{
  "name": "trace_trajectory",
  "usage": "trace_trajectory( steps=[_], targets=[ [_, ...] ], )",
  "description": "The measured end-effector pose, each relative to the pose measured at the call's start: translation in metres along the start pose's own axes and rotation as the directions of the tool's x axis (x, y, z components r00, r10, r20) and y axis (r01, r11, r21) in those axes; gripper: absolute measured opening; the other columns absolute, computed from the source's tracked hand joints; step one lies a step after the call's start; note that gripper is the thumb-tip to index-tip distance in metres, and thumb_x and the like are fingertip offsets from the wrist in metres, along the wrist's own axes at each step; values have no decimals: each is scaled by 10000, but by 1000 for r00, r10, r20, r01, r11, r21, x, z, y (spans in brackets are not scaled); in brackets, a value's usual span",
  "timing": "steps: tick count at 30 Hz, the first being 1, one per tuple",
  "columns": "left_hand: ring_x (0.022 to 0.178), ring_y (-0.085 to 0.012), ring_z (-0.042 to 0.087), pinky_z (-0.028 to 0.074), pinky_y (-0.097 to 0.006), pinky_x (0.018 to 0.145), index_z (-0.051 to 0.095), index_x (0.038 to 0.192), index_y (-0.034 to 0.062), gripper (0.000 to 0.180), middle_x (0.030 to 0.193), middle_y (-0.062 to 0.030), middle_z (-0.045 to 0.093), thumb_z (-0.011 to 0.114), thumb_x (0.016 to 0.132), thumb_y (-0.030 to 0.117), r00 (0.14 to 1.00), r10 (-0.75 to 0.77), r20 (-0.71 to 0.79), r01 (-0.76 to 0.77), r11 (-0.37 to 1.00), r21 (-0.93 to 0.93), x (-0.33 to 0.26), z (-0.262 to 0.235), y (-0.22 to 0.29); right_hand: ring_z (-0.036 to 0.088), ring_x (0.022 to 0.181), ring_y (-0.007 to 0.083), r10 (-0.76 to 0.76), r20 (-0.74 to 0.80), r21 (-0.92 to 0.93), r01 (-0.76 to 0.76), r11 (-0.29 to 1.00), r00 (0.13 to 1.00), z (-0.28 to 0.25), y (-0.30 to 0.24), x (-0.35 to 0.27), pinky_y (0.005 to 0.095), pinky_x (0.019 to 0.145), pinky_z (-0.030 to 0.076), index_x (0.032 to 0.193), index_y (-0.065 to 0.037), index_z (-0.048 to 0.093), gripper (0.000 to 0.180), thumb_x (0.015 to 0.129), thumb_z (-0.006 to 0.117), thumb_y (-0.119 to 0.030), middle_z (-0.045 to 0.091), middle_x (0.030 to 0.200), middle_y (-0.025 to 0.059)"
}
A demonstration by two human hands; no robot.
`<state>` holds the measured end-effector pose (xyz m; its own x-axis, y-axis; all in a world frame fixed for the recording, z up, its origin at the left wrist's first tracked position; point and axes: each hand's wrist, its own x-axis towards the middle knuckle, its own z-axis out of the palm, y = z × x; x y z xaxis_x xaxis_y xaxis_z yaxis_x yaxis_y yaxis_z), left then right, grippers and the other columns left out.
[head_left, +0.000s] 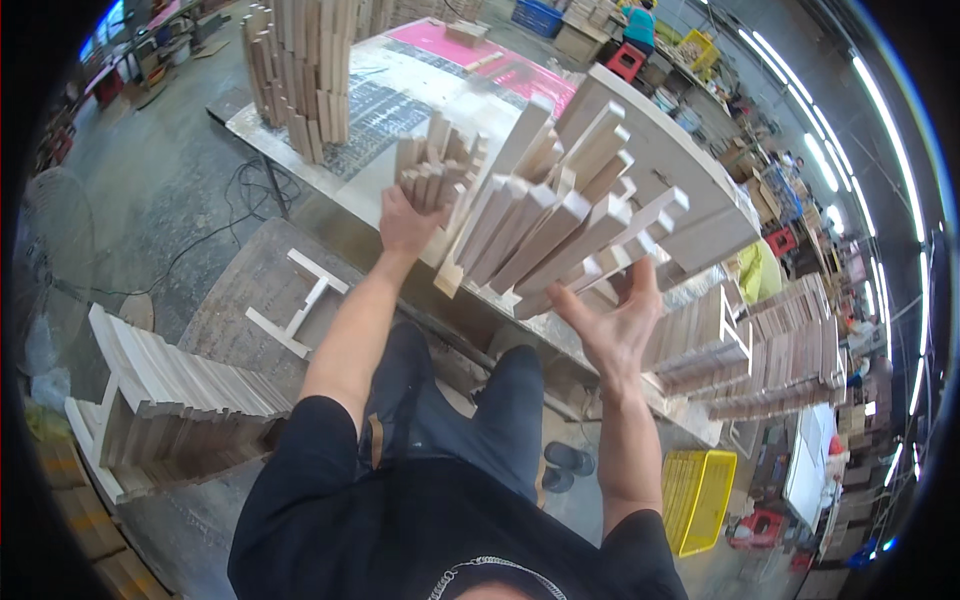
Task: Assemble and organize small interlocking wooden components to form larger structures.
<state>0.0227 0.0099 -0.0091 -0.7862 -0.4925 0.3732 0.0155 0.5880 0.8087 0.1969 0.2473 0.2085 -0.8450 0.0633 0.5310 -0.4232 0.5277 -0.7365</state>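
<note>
My left hand (pixel 405 222) sits near the middle of the frame, its fingers curled closed around the near ends of a small bunch of short wooden sticks (pixel 435 160) that stand up just above my knuckles. My right hand (pixel 617 325), lower and to the right of centre, is open, fingers spread and palm up, right under the near ends of a fan of longer wooden slats (pixel 560 215); I cannot tell whether my fingertips touch the wood. The slats lean from the centre up toward the upper right, against a broad pale board (pixel 690 190).

Both bundles rest at the near edge of the workbench (pixel 390 110), which runs from the centre to the top of the frame, with a pink sheet (pixel 440 42) at its far end and a tall stack of sticks (pixel 300 70) at the upper left. To the right of my right hand are rows of assembled slat pieces (pixel 780 350). At the lower left stands another row of slats on a frame (pixel 170 390), and beside it a small wooden frame (pixel 300 305) lies on a round tabletop (pixel 230 300). A yellow crate (pixel 700 495) sits at the lower right.
</note>
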Motion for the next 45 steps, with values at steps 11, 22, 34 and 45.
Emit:
trace_trajectory(
  steps=[11, 22, 34, 45],
  targets=[
    [1227, -440, 502, 457, -473, 1041, 384, 1394, -96, 1029, 1315, -270, 457, 937, 677, 393, 996, 86, -35, -87, 995, -53, 3, 3, -21, 669, 932, 331, -98, -21, -267, 89, 960, 995, -19, 54, -77, 418, 827, 547, 1205, 29, 561, 786, 583, 934, -274, 641, 1063, 175],
    [976, -222, 638, 500, -340, 951, 598, 1188, -38, 323, 1025, -105, 631, 702, 896, 55, 997, 68, 33, -48, 907, -419, -133, -84, 34, 656, 981, 398, -160, -41, -184, 150, 971, 986, -32, 67, -97, 447, 840, 547, 1189, 52, 585, 795, 549, 926, -275, 629, 1130, 213],
    [1065, -379, 684, 545, -411, 955, 620, 1249, -39, 444, 1179, -218, 681, 714, 817, 4, 813, 549, 194, -384, 756, -530, -237, -113, 149, 666, 950, 321, 68, -209, -264, -123, 956, 976, -11, 100, -74, 412, 846, 548, 1262, 67, 537, 866, 590, 949, -292, 640, 1084, 185],
    [1241, -409, 552, 489, -462, 1029, 448, 1410, -47, 900, 1392, -251, 489, 923, 695, 223, 880, 463, 104, -408, 849, -335, -205, -99, 148, 669, 964, 231, 111, -164, -8, -114, 993, 980, -23, 123, -99, 371, 832, 548, 1190, 41, 564, 786, 578, 958, -256, 668, 1023, 144]
  ],
)
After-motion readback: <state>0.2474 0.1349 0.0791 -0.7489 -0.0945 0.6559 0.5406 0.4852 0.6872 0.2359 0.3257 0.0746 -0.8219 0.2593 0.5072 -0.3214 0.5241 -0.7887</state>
